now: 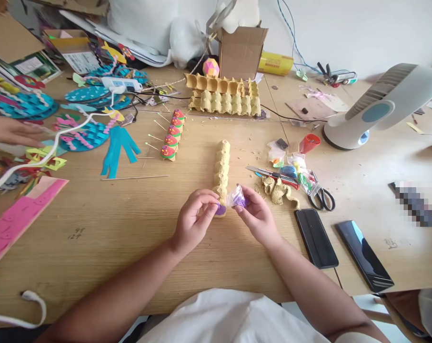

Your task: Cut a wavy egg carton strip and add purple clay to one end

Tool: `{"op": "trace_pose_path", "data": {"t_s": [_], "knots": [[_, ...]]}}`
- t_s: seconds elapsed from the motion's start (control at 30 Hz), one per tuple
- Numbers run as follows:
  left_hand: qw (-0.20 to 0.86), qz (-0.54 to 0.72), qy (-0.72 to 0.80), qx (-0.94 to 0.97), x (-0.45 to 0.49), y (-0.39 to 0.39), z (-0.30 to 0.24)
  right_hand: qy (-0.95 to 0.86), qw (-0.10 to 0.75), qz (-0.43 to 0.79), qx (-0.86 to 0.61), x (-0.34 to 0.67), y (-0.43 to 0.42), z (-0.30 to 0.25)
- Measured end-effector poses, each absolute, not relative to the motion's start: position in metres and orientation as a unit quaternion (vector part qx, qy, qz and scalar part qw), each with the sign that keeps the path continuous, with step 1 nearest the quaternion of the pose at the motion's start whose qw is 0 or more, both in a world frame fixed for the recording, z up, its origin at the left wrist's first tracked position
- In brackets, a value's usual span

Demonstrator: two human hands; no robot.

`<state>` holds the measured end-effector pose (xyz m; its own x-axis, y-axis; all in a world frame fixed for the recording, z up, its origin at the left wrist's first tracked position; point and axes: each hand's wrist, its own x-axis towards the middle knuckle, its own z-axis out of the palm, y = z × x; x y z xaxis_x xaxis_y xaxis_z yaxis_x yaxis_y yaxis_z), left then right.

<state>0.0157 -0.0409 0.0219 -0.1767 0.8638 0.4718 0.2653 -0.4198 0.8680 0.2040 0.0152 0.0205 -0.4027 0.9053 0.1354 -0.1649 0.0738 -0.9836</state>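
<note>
A strip of tan egg carton [222, 164] stands lengthwise in front of me, its near cup partly covered in purple modelling clay [221, 210]. At that cup, the fingers of my left hand [196, 216] are pinched together on the edge of the purple clay. My right hand [256, 214], just to the right, grips a small clear plastic bag [236, 196] with more purple clay inside. Fingers partly hide the cup and the bag's contents. Further back lies a decorated carton strip [173, 136] with red and green cups and green-tipped sticks.
To the right are scissors [322, 196], a utility knife [273, 175], torn carton scraps [278, 190], clay bags [289, 171], a red cup [310, 142] and two phones [316, 238]. A fan [376, 105] and egg cartons [225, 102] stand behind. Another person's hand [14, 131] is at left.
</note>
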Motion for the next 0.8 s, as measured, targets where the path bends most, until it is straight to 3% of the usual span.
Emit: {"op": "trace_pose_path", "data": {"t_s": [0.2,0.5,0.8], "knots": [[0.196,0.549,0.453,0.674,0.019,-0.042,0.027,-0.637,0.445,0.537,-0.328,0.204,0.013,0.018],[0.151,0.518,0.432,0.722,0.02,-0.042,0.032,-0.625,0.361,0.596,-0.353,0.211,0.016,0.035],[0.136,0.506,0.438,0.731,0.016,-0.039,0.031,-0.646,0.355,0.572,-0.359,0.214,0.02,0.041]]}}
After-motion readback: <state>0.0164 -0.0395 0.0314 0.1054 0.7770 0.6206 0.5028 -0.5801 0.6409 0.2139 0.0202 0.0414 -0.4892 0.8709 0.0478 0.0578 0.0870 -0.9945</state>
